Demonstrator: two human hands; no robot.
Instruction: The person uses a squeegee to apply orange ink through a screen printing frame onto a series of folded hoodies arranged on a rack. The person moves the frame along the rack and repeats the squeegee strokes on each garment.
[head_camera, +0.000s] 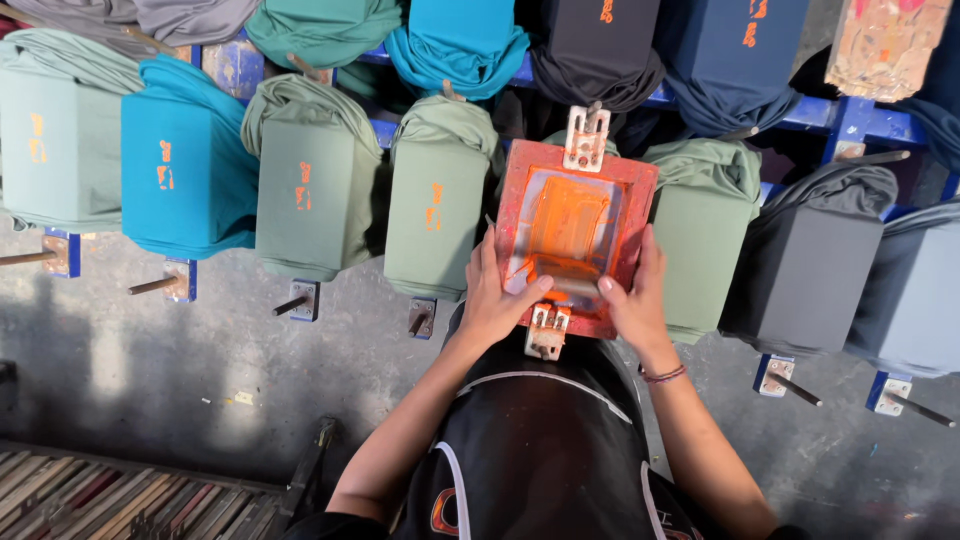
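Grey concrete below; both hands (497, 300) (635, 300) press a red-framed, ink-smeared screen (575, 225).

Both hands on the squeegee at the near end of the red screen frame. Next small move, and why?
Probably push the squeegee away, toward the far end of the red screen frame. The left hand and right hand hold it at the near edge, orange ink lies ahead of it, and the frame lies flat over a shirt board in the row, next to the sage-green shirt that already shows an orange print.

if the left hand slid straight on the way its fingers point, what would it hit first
Probably the squeegee inside the red screen frame: the left hand points inward across the orange-inked mesh, its fingertips nearly there, though depth is unclear.
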